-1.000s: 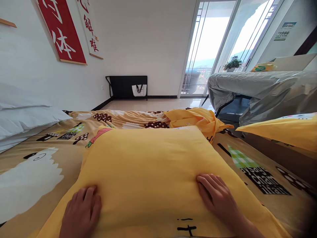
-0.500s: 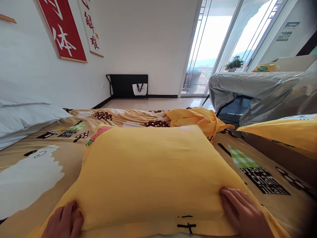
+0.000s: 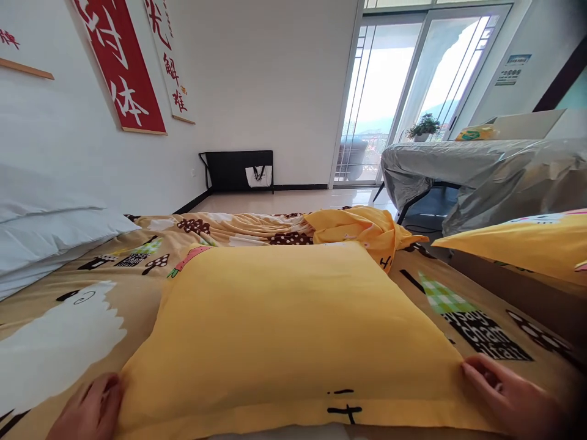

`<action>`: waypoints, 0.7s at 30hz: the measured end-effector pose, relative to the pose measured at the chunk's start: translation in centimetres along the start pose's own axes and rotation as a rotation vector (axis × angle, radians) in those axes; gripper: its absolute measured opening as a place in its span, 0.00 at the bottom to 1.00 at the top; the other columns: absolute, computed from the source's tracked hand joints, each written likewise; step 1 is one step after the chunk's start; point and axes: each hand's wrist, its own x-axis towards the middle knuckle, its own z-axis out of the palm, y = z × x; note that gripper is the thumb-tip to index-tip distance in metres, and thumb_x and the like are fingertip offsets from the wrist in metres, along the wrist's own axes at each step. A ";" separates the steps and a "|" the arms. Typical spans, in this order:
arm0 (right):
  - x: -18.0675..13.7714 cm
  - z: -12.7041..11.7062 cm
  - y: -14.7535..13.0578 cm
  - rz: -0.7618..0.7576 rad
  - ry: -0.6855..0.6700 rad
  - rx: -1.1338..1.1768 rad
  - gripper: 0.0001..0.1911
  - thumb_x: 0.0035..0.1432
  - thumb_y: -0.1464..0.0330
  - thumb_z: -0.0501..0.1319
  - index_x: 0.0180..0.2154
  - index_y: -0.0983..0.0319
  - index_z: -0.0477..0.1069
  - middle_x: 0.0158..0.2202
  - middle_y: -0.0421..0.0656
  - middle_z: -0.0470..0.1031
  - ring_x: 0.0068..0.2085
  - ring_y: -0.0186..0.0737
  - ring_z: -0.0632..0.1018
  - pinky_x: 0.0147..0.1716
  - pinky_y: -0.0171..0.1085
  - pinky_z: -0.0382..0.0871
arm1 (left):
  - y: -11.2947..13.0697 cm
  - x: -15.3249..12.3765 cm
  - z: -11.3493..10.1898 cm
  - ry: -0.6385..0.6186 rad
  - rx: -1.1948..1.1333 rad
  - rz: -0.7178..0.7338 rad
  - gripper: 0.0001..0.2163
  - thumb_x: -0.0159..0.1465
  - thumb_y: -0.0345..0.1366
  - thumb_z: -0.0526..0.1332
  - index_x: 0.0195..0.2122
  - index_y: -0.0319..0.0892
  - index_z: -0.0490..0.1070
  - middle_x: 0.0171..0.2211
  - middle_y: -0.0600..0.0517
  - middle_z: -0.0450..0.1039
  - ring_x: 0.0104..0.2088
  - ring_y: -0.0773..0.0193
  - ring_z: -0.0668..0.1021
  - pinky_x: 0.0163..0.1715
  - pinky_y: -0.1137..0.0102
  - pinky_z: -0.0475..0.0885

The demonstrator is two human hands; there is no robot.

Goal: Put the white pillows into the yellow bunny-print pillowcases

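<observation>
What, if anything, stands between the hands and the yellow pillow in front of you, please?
Nothing visible does: the left hand and right hand each touch a side edge of the pillow.

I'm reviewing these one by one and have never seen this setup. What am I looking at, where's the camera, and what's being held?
There's no machine here: you see a person's own bare hands. Every picture comes from one camera worn on the head, looking forward and down. A yellow pillow lies on a patterned sheet, with a crumpled yellow cloth beyond it and white pillows at picture left. The left hand and right hand touch its near side edges; whether they grip firmly isn't clear.
</observation>
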 end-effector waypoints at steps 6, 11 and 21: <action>0.8 0.4 -13.1 -0.516 0.316 0.042 0.23 0.62 0.57 0.49 0.53 0.61 0.66 0.55 0.50 0.71 0.55 0.49 0.72 0.51 0.47 0.67 | 16.6 -1.0 -2.2 0.215 -0.048 0.538 0.24 0.66 0.43 0.48 0.63 0.45 0.53 0.64 0.48 0.56 0.63 0.56 0.61 0.60 0.58 0.62; -0.4 4.1 -22.0 -1.022 0.101 -0.144 0.33 0.64 0.61 0.51 0.67 0.62 0.44 0.65 0.49 0.55 0.65 0.45 0.59 0.60 0.45 0.54 | 28.1 -2.3 -0.6 0.038 0.078 1.069 0.26 0.68 0.43 0.49 0.66 0.46 0.47 0.65 0.53 0.53 0.64 0.63 0.59 0.60 0.64 0.59; 0.6 4.5 -12.0 -0.645 0.197 -0.217 0.33 0.65 0.60 0.47 0.67 0.59 0.41 0.66 0.48 0.54 0.65 0.48 0.58 0.60 0.51 0.53 | 13.2 0.7 2.3 0.142 0.086 0.347 0.28 0.66 0.47 0.44 0.67 0.53 0.43 0.67 0.51 0.48 0.65 0.53 0.56 0.60 0.49 0.55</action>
